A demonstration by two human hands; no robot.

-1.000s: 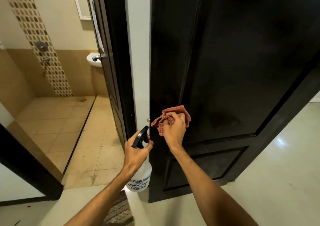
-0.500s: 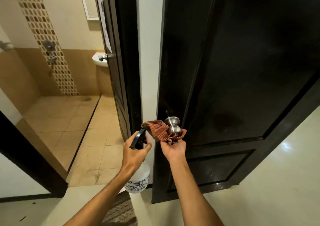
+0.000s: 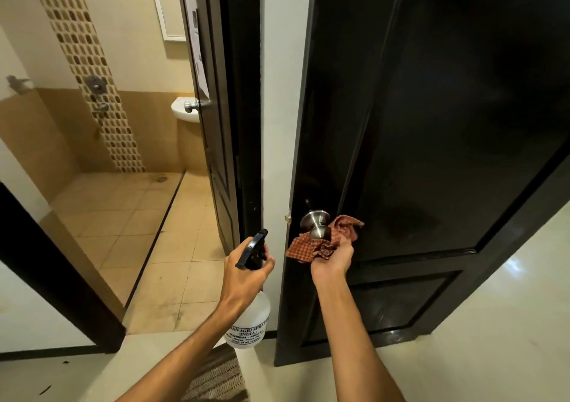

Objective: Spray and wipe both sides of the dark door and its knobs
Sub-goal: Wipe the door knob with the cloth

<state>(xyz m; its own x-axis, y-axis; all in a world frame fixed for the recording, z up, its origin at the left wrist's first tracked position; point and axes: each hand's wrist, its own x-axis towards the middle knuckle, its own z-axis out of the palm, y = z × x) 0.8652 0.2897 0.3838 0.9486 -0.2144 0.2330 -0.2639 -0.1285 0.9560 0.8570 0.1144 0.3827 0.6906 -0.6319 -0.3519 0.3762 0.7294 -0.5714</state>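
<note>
Right hand [image 3: 331, 258] is curled round the red checked cloth [image 3: 320, 245], cupping it up against the underside of the steel knob [image 3: 317, 225] at the left edge of the dark door [image 3: 431, 123]. Left hand [image 3: 246, 275] grips the spray bottle [image 3: 249, 324] by its black trigger head, just left of the door edge, woven mat [image 3: 216, 380] below

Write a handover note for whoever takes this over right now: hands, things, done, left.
Left hand grips the spray bottle by its trigger head.
Right hand holds the checked cloth bunched under the steel knob on the open dark door.
Done: not clear from this view how much is wiped.
Left: probably finish this knob, then the door's other side and the knob there.
</note>
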